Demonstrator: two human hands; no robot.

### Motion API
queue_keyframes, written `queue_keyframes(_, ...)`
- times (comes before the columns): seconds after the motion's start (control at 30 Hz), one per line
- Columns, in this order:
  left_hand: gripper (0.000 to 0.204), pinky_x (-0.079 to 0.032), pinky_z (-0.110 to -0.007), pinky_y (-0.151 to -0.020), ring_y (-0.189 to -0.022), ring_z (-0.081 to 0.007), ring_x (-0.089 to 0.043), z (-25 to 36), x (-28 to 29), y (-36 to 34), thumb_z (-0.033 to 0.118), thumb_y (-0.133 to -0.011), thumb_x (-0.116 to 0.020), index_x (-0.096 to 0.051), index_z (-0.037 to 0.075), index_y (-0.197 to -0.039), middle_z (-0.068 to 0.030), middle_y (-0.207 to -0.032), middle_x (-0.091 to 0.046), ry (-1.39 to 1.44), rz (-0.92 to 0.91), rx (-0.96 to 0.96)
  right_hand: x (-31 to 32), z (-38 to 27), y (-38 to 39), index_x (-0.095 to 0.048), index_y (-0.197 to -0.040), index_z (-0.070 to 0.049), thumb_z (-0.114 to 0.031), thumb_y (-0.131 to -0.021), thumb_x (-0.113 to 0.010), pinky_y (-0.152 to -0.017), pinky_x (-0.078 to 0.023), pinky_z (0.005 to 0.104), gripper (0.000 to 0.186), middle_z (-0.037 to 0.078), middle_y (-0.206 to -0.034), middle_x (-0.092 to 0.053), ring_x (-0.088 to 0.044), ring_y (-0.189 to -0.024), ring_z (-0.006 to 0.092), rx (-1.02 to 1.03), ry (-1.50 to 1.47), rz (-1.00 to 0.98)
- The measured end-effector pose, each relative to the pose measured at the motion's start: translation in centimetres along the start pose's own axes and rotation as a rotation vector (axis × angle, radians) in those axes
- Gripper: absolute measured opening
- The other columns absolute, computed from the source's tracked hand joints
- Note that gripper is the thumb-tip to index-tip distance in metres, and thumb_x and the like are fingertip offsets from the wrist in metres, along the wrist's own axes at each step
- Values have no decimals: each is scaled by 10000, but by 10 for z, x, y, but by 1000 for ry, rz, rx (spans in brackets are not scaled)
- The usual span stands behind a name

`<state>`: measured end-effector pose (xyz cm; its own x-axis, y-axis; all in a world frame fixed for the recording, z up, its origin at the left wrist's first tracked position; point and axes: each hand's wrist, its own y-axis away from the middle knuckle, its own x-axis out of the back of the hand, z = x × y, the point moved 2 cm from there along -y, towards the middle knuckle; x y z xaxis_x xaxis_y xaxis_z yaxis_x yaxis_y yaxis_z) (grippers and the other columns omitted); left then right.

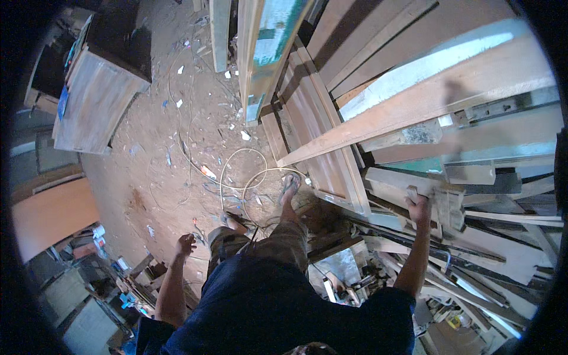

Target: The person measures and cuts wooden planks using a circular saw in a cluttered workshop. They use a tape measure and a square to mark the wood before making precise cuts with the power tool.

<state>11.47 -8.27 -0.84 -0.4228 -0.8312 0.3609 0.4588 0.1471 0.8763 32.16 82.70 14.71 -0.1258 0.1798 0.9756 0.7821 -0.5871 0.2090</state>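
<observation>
My right hand (419, 209) reaches into the stacked wood on the right. Its fingers are closed on a piece of wood (412, 191), whose pale end shows just beyond them; the rest is hard to make out. Close to this hand lie short boards (397, 178) and a rough wooden block (452, 208). Away from the pile, my left hand (186, 244) hangs over the dirt floor at my left side. Its fingers are curled in, and nothing shows in them.
A long plank (414, 113) leans across the pile beside a panelled door (313, 130). Upright boards (254, 59) stand ahead. A looped hose (244, 188) lies around my feet among scraps. A wooden cabinet (97, 94) stands far left, an orange-brown board (56, 216) nearer.
</observation>
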Motion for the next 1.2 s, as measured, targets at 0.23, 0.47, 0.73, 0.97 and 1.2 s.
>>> queue_keyframes(0.23,609,-535,-343,-613,-757,-208,-708,-26,-31,-13,549,-957,-646,-601,45,-1297,-127,-1023,-724,81,-55,-19,202,-97,82,-654,-1104,-26,-272,-816,-779,-823,-526,499,400,240,-1020,-678,-656,-945,446,-20,80,122)
queue_keyframes(0.47,541,-528,-341,-619,-725,-203,-666,2,-53,-68,430,-968,-678,-576,43,-1333,-117,-1036,-715,208,-195,-143,343,-238,158,-631,-1087,68,-210,-786,-828,-852,-498,479,455,252,-1031,-647,-611,-938,419,119,250,425)
queue_keyframes(0.73,655,-442,-398,-1098,-1297,-306,-576,165,56,31,480,-1016,-566,-539,-44,-1408,-239,-1407,-587,191,38,-717,414,-400,237,-322,-1524,13,-334,-923,-721,-1126,-390,587,801,237,-1537,-397,-405,-1402,385,-61,-20,-21)
queue_keyframes(0.97,779,-180,-404,-1253,-1537,-347,-230,82,305,137,531,-1066,-380,-218,-23,-1588,-256,-1640,-246,655,699,-966,328,-625,271,-498,-1442,-60,-246,-915,-727,-1118,-440,489,604,213,-1487,-457,-450,-1380,286,473,316,-70)
queue_keyframes(1.2,678,-181,-406,-1253,-1532,-353,-237,-2,299,175,443,-1091,-328,-240,-24,-1575,-243,-1640,-253,862,960,-1070,189,-813,361,-720,-920,45,-96,-700,-732,-765,-511,304,262,84,-810,-713,-635,-767,156,933,-219,-79)
